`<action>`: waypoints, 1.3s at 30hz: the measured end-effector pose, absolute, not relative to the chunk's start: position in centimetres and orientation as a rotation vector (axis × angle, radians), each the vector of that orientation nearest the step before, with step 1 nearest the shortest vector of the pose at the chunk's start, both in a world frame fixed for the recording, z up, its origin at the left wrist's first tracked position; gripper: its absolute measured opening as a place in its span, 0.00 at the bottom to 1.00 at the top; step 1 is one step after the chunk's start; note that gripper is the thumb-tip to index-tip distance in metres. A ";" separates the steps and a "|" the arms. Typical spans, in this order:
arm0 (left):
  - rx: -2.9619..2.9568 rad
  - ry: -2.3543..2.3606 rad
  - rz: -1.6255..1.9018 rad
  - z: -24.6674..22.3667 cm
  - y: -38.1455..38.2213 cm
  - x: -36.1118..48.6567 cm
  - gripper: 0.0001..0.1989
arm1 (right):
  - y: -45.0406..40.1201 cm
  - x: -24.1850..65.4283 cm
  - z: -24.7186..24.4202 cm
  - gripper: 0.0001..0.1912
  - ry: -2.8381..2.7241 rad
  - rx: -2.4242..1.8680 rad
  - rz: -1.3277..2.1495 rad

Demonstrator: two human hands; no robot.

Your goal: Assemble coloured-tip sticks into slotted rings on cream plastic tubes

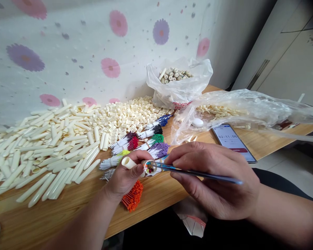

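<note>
My left hand [127, 173] is closed around a cream plastic pen barrel [128, 162], its open end turned up. Against the same fingers sits a round cream pen part [149, 168] with several coloured ends showing inside its rim. Pinched in my right hand [214, 177] are slim dark-blue tweezers [206, 174], their tips at or near the coloured ends; exact contact is unclear. Around my hands lie bundles of white pen refills with coloured ends: orange [133, 196], purple [159, 150], green [157, 139] and dark red [132, 143].
Loose cream pen barrels [52, 146] cover the table's left side, with small slotted cream parts [127, 116] behind. A white plastic bag [172, 90] of pen parts stands at the back. A clear plastic bag [240, 104] and a phone [232, 140] showing a timer lie right.
</note>
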State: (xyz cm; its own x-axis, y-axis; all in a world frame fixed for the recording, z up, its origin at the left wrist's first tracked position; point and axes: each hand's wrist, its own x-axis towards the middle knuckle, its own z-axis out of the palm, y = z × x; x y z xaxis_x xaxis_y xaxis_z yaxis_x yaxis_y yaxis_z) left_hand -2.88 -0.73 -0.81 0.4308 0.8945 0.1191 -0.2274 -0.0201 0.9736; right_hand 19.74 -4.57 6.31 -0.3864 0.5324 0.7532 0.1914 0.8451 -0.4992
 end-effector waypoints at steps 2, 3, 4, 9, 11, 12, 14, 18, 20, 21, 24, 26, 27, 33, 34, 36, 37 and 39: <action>1.284 0.665 1.013 -0.8 -0.7 -2.9 0.17 | -4.5 19.8 6.3 0.12 -1.975 -0.536 0.404; 1.285 0.656 1.017 -0.8 -0.7 -2.9 0.17 | -4.5 19.8 6.3 0.11 -1.980 -0.541 0.396; 1.287 0.648 1.024 -0.8 -0.7 -2.9 0.16 | -4.5 19.8 6.3 0.10 -1.986 -0.548 0.394; 1.328 0.705 1.143 -1.0 -0.8 -2.5 0.14 | -4.7 19.5 6.0 0.09 -1.958 -0.569 0.373; 1.386 0.763 1.224 -1.2 -0.9 -2.5 0.14 | -4.8 19.2 5.8 0.10 -1.934 -0.572 0.366; 1.422 0.793 1.258 -1.3 -0.9 -2.5 0.14 | -4.8 19.0 5.7 0.10 -1.924 -0.575 0.363; 1.469 0.841 1.297 -1.4 -0.9 -2.5 0.14 | -4.7 18.7 5.6 0.09 -1.904 -0.582 0.349; 1.377 0.831 1.294 -1.1 -0.9 -2.4 0.15 | -4.6 18.9 5.8 0.11 -1.896 -0.555 0.346; 1.320 0.778 1.279 -0.9 -0.9 -2.2 0.15 | -4.7 19.2 6.1 0.12 -1.905 -0.561 0.355; 1.299 0.754 1.268 -0.8 -0.9 -2.2 0.14 | -4.8 19.3 6.3 0.12 -1.909 -0.569 0.363; 1.264 0.720 1.239 -0.6 -0.9 -2.1 0.13 | -4.9 19.5 6.6 0.11 -1.912 -0.568 0.374; 1.261 0.702 1.234 -0.6 -0.9 -2.0 0.12 | -5.0 19.4 6.6 0.11 -1.910 -0.546 0.374; 1.262 0.689 1.235 -0.7 -0.9 -2.0 0.12 | -4.9 19.4 6.5 0.11 -1.910 -0.537 0.376; 1.271 0.641 1.225 -0.5 -1.0 -1.9 0.12 | -4.6 18.9 6.0 0.08 -1.920 -0.489 0.332; 1.277 0.658 1.222 -0.5 -1.1 -2.0 0.12 | -4.6 18.7 5.9 0.08 -1.914 -0.481 0.322; 1.287 0.712 1.214 -0.5 -1.2 -2.1 0.12 | -4.5 18.4 5.8 0.08 -1.909 -0.474 0.310; 1.289 0.730 1.205 -0.6 -1.2 -2.2 0.12 | -4.6 18.3 5.9 0.08 -1.912 -0.476 0.305; 1.287 0.736 1.176 -0.8 -1.0 -2.4 0.13 | -4.5 18.5 6.1 0.08 -1.924 -0.482 0.299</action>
